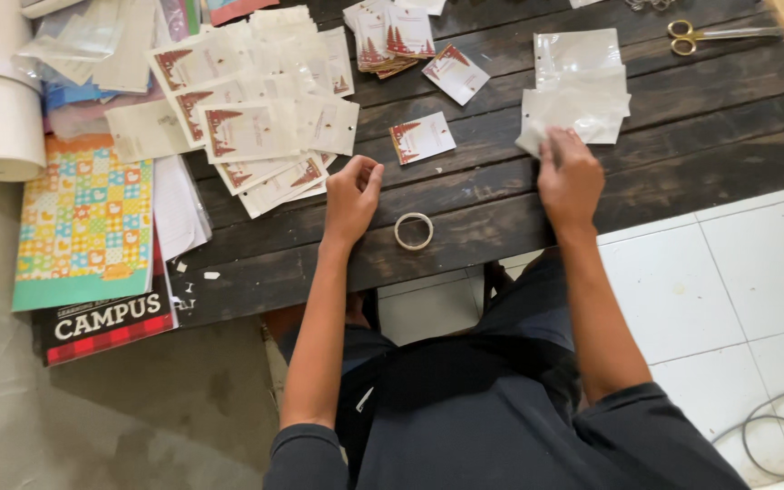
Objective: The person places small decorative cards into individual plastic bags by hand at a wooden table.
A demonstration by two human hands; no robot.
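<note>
**Wood, paper and glossy plastic**

The table is dark, rough, matt planked wood. At twelve o'clock from the right hand lie glossy clear plastic sleeves. The tape roll looks smooth and translucent. At eleven o'clock from the left hand, matt paper cards sit in shiny sleeves.

Perhaps home craft table, scissors, card packets
</note>
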